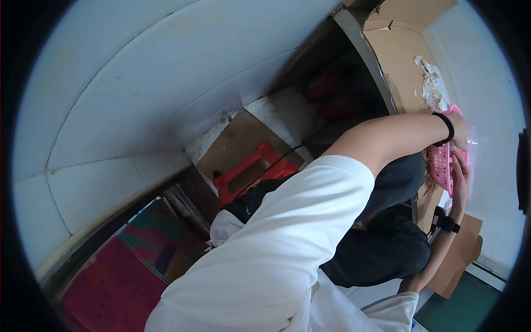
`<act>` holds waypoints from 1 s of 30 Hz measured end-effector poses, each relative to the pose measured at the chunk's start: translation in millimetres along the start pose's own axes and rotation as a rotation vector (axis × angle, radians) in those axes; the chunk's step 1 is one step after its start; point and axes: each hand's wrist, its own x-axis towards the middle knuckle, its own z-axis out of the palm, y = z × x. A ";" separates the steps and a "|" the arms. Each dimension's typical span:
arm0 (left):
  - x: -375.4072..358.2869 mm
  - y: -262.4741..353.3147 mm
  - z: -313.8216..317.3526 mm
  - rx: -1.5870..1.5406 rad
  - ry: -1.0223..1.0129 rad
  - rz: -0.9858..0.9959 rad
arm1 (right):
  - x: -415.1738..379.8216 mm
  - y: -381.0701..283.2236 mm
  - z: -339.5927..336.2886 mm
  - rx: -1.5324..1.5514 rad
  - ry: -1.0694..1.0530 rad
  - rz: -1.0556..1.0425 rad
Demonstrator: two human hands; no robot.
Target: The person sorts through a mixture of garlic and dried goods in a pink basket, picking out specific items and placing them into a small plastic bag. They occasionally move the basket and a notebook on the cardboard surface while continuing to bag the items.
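A pink plastic basket (441, 167) with a perforated wall stands tilted at the right, over a cardboard sheet. My left hand (459, 130), with a black band at its wrist, is at the basket's upper rim. Its fingers are turned away and hidden. From below, my right hand (460, 172), with a dark watch on the wrist, reaches to the basket's near side. Its fingers are bent together in front of the pink wall; what they hold is too small to make out. Clear plastic shows beside the basket. Pale papery peelings (431, 83) lie on the cardboard (399, 58).
My knees in dark trousers (381, 243) are below the basket. A red plastic stool (257, 171) stands behind, near the tiled wall (166, 72). A dark shelf opening (343, 83) lies beside the cardboard. Another cardboard piece (456, 254) is at lower right, a red cloth (110, 282) at lower left.
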 end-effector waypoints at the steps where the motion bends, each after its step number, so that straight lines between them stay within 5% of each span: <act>1: 0.9 0.6 -0.4 -0.010 -0.013 0.001 | 0.6 2.1 4.4 0.015 0.068 -0.026; 17: 11.0 3.7 5.8 -0.001 -0.043 -0.004 | -4.7 -7.5 9.3 -0.040 0.033 -0.029; 22: 10.6 3.6 5.8 0.016 -0.042 -0.019 | -7.8 -14.6 34.9 -0.046 0.240 -0.123; 25: 7.4 4.7 3.8 0.016 -0.030 -0.021 | -3.8 -2.3 8.0 -0.025 0.072 -0.006; 30: 16.7 3.4 11.6 0.031 -0.084 -0.064 | 1.6 8.4 -1.1 -0.053 0.078 -0.051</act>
